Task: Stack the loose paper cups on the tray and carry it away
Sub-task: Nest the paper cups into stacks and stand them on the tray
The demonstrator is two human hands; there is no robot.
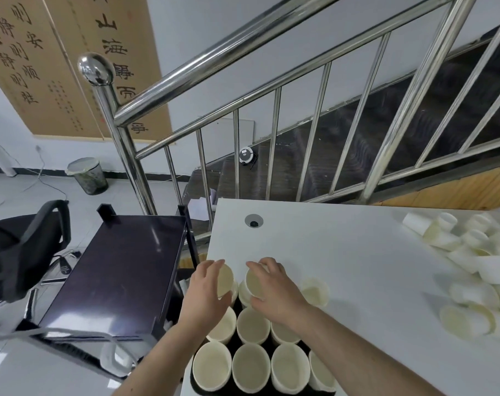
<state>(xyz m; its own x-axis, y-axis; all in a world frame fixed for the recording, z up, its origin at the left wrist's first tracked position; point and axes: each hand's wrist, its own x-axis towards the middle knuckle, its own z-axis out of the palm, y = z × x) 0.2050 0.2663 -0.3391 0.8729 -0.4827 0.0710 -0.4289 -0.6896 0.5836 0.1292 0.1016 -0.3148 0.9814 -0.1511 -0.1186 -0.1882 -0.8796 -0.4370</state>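
Cups hide most of the black tray [234, 342]; the loose-cup pile [477, 270] is cut off.

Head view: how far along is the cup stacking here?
Partly done. Upright cups already fill much of the dark tray. In hand: the left hand and right hand each grip a cup at the tray's far row. Left: the loose pile on the table, then carrying the tray away.

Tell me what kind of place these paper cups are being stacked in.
Probably an office space at the foot of an indoor staircase. A white desk with a cable hole stands against a steel stair railing, a black office chair sits beside it, and calligraphy scrolls hang on the wall.
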